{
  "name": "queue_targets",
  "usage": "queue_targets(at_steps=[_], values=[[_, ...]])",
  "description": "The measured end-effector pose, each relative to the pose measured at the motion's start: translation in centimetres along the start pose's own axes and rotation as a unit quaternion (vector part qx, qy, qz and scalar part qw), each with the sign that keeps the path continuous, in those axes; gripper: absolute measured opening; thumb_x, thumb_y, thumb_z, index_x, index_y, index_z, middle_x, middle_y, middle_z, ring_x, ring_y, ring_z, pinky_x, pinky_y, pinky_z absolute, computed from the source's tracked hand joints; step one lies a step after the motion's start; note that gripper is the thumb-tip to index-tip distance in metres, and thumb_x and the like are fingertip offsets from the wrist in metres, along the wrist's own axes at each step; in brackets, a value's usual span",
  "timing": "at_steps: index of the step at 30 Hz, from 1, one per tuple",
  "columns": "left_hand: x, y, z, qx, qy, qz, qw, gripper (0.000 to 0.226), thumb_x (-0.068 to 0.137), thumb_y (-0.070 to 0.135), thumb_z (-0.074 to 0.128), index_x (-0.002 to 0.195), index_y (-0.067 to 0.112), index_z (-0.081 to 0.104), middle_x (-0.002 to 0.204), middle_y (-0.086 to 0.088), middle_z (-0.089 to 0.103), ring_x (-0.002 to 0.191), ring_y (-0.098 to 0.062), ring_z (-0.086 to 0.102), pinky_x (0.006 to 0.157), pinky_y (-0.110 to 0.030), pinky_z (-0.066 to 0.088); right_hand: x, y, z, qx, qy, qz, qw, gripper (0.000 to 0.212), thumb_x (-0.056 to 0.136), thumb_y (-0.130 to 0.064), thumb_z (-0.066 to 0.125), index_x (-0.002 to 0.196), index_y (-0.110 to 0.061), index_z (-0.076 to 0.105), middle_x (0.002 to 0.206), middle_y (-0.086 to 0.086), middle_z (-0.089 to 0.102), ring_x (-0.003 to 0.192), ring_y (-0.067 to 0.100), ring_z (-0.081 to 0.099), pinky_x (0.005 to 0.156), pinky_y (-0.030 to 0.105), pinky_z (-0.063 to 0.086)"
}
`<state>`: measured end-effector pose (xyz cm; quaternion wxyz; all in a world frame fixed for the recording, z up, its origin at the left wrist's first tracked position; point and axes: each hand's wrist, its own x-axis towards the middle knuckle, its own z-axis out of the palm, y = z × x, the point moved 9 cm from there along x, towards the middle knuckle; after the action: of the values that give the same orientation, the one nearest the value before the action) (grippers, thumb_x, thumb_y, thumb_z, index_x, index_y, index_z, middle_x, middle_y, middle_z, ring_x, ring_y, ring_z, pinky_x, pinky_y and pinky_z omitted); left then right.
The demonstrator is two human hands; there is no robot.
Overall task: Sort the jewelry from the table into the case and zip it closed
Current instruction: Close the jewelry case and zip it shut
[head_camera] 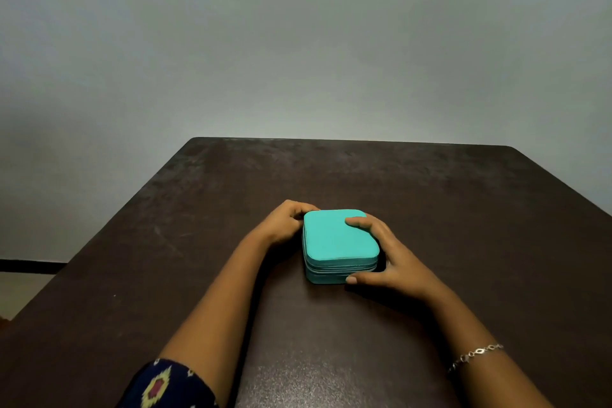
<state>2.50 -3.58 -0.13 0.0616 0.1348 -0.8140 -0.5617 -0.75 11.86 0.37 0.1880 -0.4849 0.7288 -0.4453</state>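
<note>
A square teal jewelry case (337,238) lies flat on the dark brown table (430,209), its lid down and the zipper line running around its side. My right hand (384,255) grips the case's right side, fingers over the far right corner and thumb against the near edge. My left hand (286,220) is at the case's far left corner with its fingers curled there; what they pinch is hidden. No loose jewelry shows on the table.
A pale wall stands just behind the table's far edge (347,140). The table's left edge runs diagonally, with floor (23,288) beyond it. A chain bracelet (475,356) is on my right wrist.
</note>
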Motion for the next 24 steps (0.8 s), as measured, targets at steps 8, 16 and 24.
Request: queue_targets(at_steps=[8,16,24], values=[[0.9,1.1,0.0,0.113,-0.052,0.020,0.992,0.031,0.090,-0.006,0.046,0.111,0.010,0.063,0.101,0.001,0.062,0.088,-0.005,0.060,0.081,-0.017,0.050,0.3,0.2,-0.2,-0.002,-0.001,0.010,1.000,0.074,0.067,-0.016,0.080,0.116,-0.050,0.037,0.129,-0.033,0.022,0.123,0.003,0.033,0.097,0.015,0.034],[1.6,1.5,0.1,0.206,-0.098,0.035,0.973,0.021,0.088,-0.006,0.049,0.102,0.004,0.061,0.100,-0.001,0.059,0.096,-0.015,0.057,0.090,-0.027,0.048,0.3,0.4,-0.1,0.002,-0.005,0.017,1.000,0.074,0.063,-0.020,0.081,0.113,-0.053,0.037,0.127,-0.032,0.023,0.122,0.006,0.034,0.100,0.025,0.037],[1.5,2.1,1.0,0.270,-0.139,0.059,0.951,0.037,0.089,-0.006,0.047,0.121,0.010,0.057,0.111,0.003,0.046,0.107,-0.010,0.046,0.095,-0.019,0.040,0.5,0.7,0.0,0.004,-0.008,0.019,1.000,0.071,0.058,-0.031,0.077,0.111,-0.058,0.037,0.125,-0.036,0.025,0.122,0.004,0.035,0.101,0.031,0.039]])
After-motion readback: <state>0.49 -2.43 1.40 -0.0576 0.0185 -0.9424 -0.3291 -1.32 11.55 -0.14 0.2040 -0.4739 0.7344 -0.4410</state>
